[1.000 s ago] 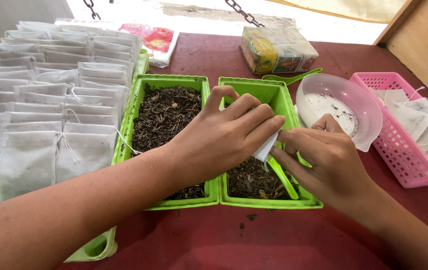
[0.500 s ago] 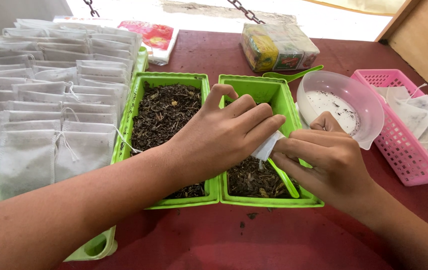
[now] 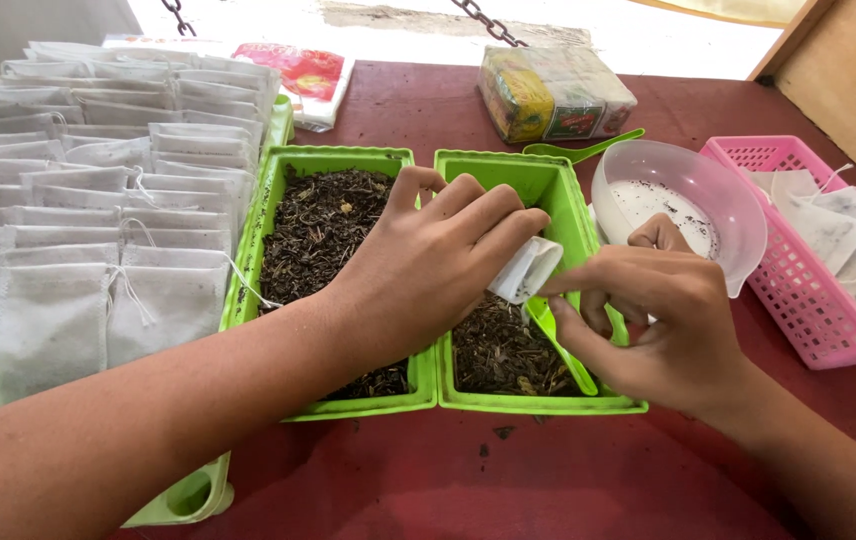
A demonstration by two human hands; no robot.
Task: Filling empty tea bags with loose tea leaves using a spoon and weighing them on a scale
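At the frame's centre my left hand (image 3: 428, 265) pinches a small white tea bag (image 3: 526, 268), soft and crumpled. My right hand (image 3: 663, 320) curls half closed, fingertips at the bag, above the green tray (image 3: 558, 185) of loose leaves.

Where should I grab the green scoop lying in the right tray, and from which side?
Take the green scoop by its long handle, coming from above on the near side. The handle slants toward the near right corner of the right green tray, resting above the dried leaves, while its bowl end sits under the small white bag both hands hold.
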